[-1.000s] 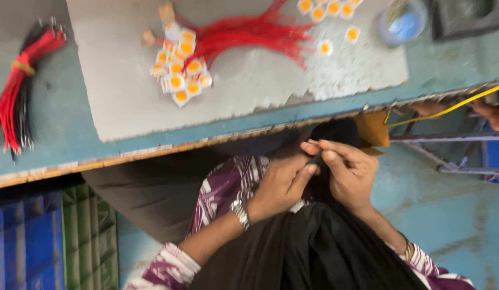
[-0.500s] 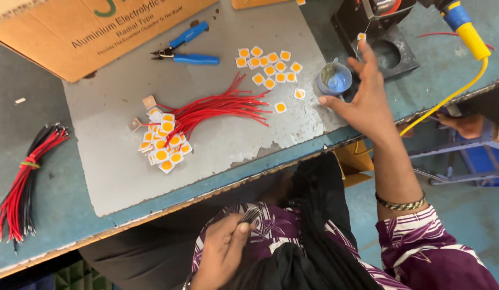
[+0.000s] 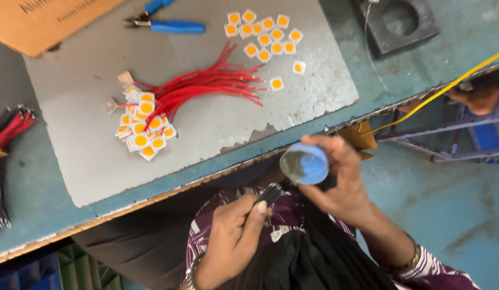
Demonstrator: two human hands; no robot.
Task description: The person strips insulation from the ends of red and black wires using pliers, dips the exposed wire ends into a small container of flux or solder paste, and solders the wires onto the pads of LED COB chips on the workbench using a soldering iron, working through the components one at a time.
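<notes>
**Cup lowered to the lap, wire ends just beside it**

Half a second back the right hand was up on the bench at the small blue cup; now that right hand has come down below the bench edge, in the lower middle of the frame, and grips the blue cup by its rim and wall, mouth tilted toward the camera, greyish contents showing inside. The left hand, lower centre, is closed on a bundle of black wires, pinched between thumb and fingers.

The cup lies up and to the right of the wire tips, just beside them but not touching. The bundle's long axis runs from lower left to upper right, its bare ends fanned out and aimed at the cup's mouth. The left hand carries the wires; the right hand is the one on the cup.

Counts: one cup, one held bundle. On the grey mat lies one sheaf of red wires with about a dozen square yellow-centred chips clustered at its left end, and about thirteen loose chips at upper centre. One pair of blue-handled pliers sits at the top, one red-and-black wire bundle at the left edge, and one dark block at upper right.
</notes>
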